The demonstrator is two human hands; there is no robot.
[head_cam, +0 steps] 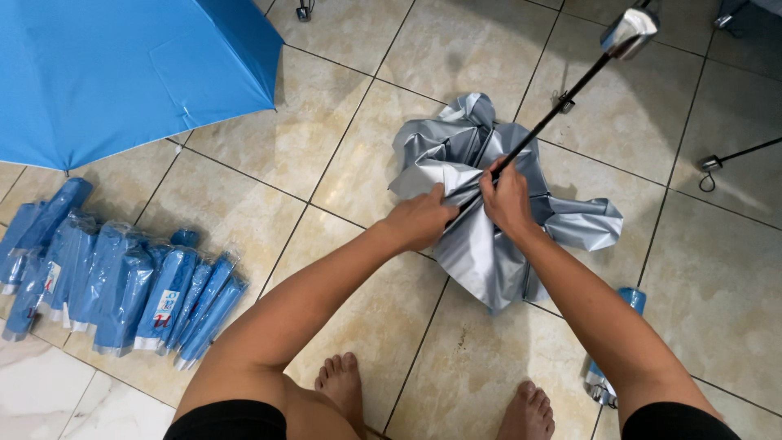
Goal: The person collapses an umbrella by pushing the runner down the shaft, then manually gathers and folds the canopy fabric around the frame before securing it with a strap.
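Tiled floor point(358, 73) fills the frame, beige tiles with dark grout, white marble-like tiles in the lower left corner. Open blue umbrella point(122, 73) takes the upper left, canopy spread, edge just above the floor. Row of folded blue umbrellas in clear sleeves point(122, 285) lies at left centre, packed side by side, touching each other. Centre of frame: collapsed silver umbrella point(489, 244), canopy crumpled on the floor, silver side out, black shaft point(562, 102) slanting up to the upper right and ending in a shiny handle point(629, 34). Left hand point(419, 220) is clenched on a bunch of the silver fabric just left of the shaft; right hand point(509, 200) is closed around the shaft base where it meets the canopy, fabric under the palm. The two hands are near each other, nearly touching. The umbrella looks light; the fabric is thin, soft and slick, likely to slide in the fingers, and the ribs under it are thin and could bend. The firm hold is the stiff shaft, or the fabric gathered tight around the ribs. One more sleeved blue umbrella point(607, 358) lies at lower right, partly hidden by the right forearm. Bare feet point(342, 383) at the bottom centre. Another black rod with a hook end point(721, 161) lies at the right edge.
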